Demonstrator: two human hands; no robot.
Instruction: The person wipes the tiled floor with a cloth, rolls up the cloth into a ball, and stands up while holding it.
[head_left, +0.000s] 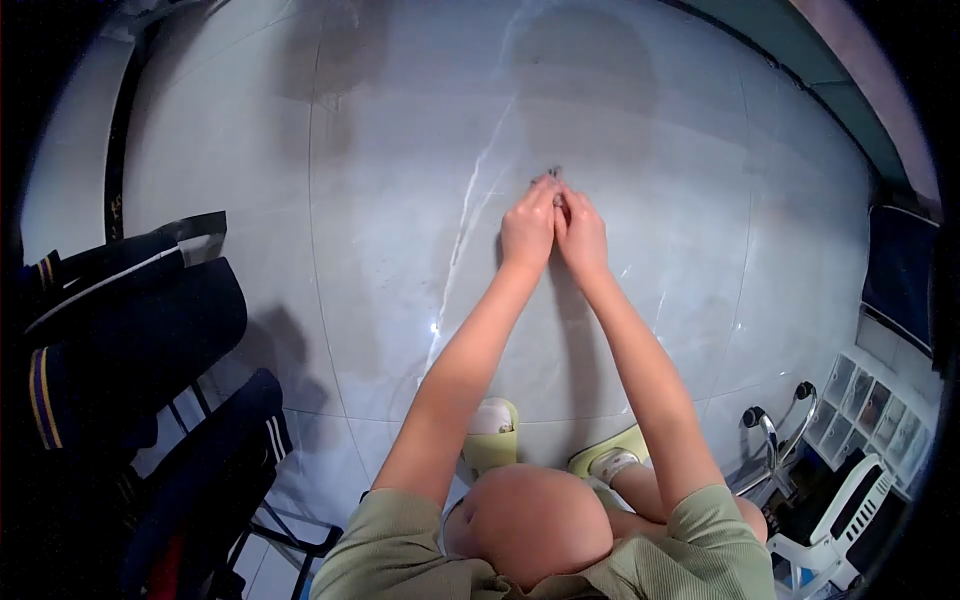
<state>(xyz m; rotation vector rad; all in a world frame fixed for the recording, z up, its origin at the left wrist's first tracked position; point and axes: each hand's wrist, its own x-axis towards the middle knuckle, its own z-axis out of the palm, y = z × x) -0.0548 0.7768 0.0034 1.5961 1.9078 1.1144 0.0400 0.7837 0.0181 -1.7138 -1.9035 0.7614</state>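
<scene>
Both arms reach forward over the grey tiled floor, and the hands come together near the middle of the view. My left hand (pixel 530 230) is closed, its fingertips pinched at a small greyish thing (pixel 555 172). Pressed close beside it, my right hand (pixel 581 230) is closed too, with its fingers at the same small thing. Only a bit of this thing shows beyond the fingertips, dark and uneven in outline. It is too small and too covered for me to tell its kind.
Dark clothes with striped trim (pixel 150 320) hang over a black-framed chair on the left. To the right stand a white unit of small clear drawers (pixel 870 410), a chrome caster base (pixel 775 450) and a white chair part (pixel 840 510). Yellow-green slippers (pixel 492 450) are on the feet below.
</scene>
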